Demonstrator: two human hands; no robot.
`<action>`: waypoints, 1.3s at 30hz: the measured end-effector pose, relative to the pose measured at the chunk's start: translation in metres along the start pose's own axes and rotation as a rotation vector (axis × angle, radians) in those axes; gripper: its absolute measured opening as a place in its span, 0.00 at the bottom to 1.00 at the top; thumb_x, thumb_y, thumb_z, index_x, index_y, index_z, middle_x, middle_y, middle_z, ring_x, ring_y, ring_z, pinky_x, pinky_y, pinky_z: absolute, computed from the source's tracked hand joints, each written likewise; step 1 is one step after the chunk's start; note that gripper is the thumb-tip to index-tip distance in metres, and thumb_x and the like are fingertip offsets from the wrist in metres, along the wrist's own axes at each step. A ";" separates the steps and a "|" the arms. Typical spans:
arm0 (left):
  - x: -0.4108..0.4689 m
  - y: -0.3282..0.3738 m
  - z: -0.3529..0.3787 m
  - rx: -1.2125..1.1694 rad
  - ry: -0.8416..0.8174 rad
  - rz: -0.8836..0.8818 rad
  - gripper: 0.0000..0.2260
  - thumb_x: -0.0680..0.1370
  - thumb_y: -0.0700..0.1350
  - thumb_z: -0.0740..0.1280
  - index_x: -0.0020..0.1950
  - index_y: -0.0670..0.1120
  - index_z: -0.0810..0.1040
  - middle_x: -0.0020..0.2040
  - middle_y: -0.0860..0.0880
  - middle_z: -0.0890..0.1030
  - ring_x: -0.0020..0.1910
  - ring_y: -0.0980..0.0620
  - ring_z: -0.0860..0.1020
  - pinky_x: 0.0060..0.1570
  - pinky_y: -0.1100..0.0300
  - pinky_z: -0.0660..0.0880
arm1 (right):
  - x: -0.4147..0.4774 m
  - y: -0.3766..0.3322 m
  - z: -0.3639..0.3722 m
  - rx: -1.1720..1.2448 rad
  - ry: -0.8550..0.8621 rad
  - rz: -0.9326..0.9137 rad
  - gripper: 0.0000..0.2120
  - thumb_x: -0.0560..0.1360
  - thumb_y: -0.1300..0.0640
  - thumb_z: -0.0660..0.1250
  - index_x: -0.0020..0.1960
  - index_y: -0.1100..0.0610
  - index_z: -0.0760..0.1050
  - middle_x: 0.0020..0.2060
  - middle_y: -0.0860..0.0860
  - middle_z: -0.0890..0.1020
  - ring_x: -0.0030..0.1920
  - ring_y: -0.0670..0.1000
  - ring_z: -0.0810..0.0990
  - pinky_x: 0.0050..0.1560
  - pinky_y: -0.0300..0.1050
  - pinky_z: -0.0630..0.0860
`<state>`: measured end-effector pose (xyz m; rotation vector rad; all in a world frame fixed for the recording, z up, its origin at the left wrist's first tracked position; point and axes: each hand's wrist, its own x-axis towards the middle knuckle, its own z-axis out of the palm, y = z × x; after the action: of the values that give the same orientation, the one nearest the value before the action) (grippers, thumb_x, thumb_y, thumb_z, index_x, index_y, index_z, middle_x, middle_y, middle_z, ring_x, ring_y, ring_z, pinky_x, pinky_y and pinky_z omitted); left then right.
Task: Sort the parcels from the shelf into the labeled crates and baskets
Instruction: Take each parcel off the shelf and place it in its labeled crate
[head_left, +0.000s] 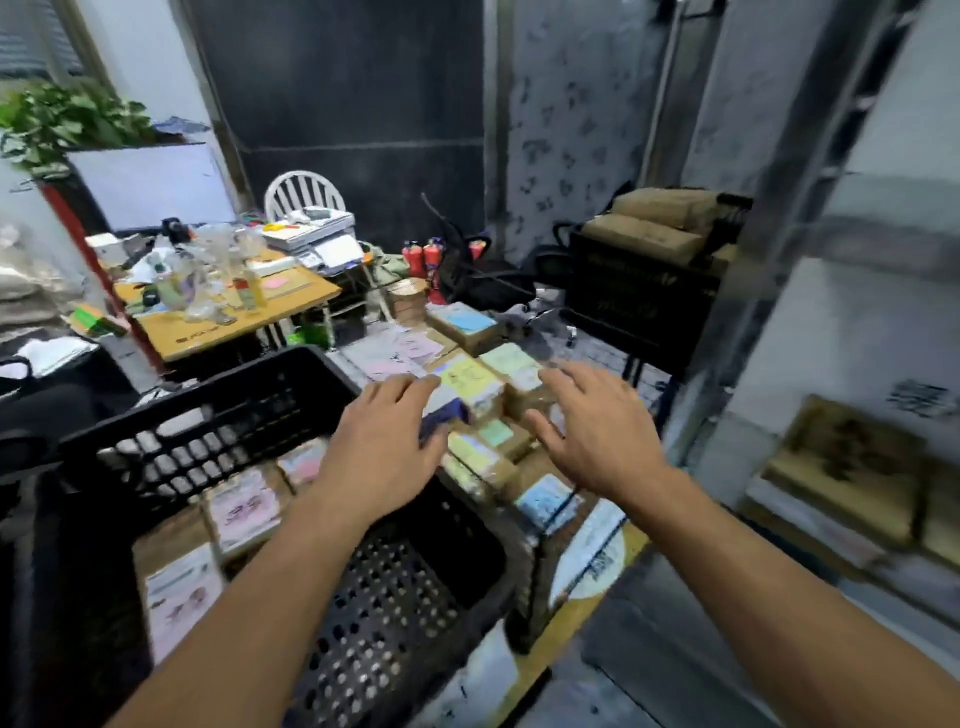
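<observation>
Rear wall (358, 104): dark panels with thin horizontal seams. Adjoining wall (571, 130) to the right: pale grey, with a scattered dark pattern. Upper left: slatted blind (31, 36), with a leafy green plant (67, 122) below it and a white board (150, 182) beside the plant. Wooden desk (234, 322): at left, cluttered. White spindle-back chair (304, 195): behind the desk. Red fire extinguishers (423, 260): on the floor near the rear wall. Floor (649, 675): grey, glossy, crossed by a yellow stripe (582, 608). Lighting: even, indoor
</observation>
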<state>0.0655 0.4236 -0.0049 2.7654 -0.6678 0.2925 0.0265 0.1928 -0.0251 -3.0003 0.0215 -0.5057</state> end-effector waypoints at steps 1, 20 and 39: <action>0.007 0.019 0.005 -0.009 -0.006 0.040 0.24 0.81 0.53 0.63 0.76 0.50 0.65 0.72 0.49 0.69 0.69 0.45 0.66 0.68 0.52 0.64 | -0.010 0.017 -0.005 -0.008 0.009 0.043 0.29 0.79 0.36 0.51 0.71 0.52 0.71 0.66 0.54 0.75 0.67 0.60 0.72 0.65 0.57 0.71; 0.033 0.392 0.127 -0.388 -0.227 0.551 0.24 0.81 0.52 0.62 0.77 0.51 0.64 0.74 0.52 0.65 0.73 0.50 0.63 0.72 0.53 0.62 | -0.250 0.299 -0.095 -0.239 0.101 0.692 0.24 0.80 0.40 0.62 0.71 0.51 0.72 0.70 0.54 0.74 0.72 0.59 0.70 0.69 0.61 0.71; 0.007 0.590 0.184 -0.337 -0.526 0.784 0.30 0.80 0.56 0.62 0.79 0.59 0.53 0.78 0.50 0.62 0.75 0.44 0.62 0.74 0.46 0.61 | -0.344 0.404 -0.145 -0.119 0.031 1.169 0.26 0.82 0.35 0.52 0.76 0.45 0.66 0.72 0.55 0.74 0.76 0.62 0.62 0.76 0.64 0.57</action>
<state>-0.1824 -0.1410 -0.0449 2.1338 -1.7348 -0.3868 -0.3451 -0.2128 -0.0411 -2.4440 1.6749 -0.3743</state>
